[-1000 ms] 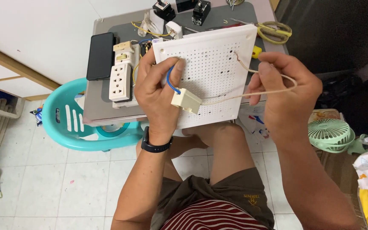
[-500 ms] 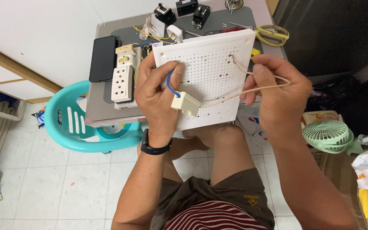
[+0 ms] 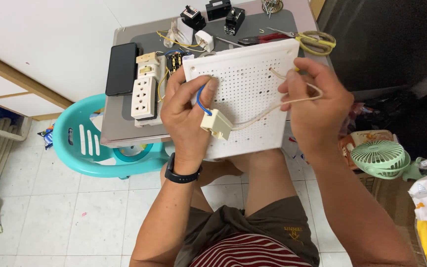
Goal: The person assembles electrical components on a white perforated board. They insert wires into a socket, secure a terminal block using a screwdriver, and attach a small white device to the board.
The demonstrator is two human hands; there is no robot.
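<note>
Seen from above, a seated person holds a white perforated board (image 3: 253,94) over their knees. The left hand (image 3: 186,116) grips the board's left edge, fingers closed on it, beside a small cream connector (image 3: 216,123) with a blue wire (image 3: 199,101). The right hand (image 3: 315,109) pinches a beige wire (image 3: 273,111) at the board's right edge. Behind the board, a bench (image 3: 124,131) carries a white socket strip (image 3: 144,97), black phone (image 3: 122,68) and yellow-handled scissors (image 3: 315,42).

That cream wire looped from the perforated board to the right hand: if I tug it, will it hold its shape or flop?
The cream wire probably holds a bend: it stands in an open loop beside the right hand. It looks thin and light, so it should give easily. A tug would likely drag the small cream connector at the left hand across the white perforated board.
</note>
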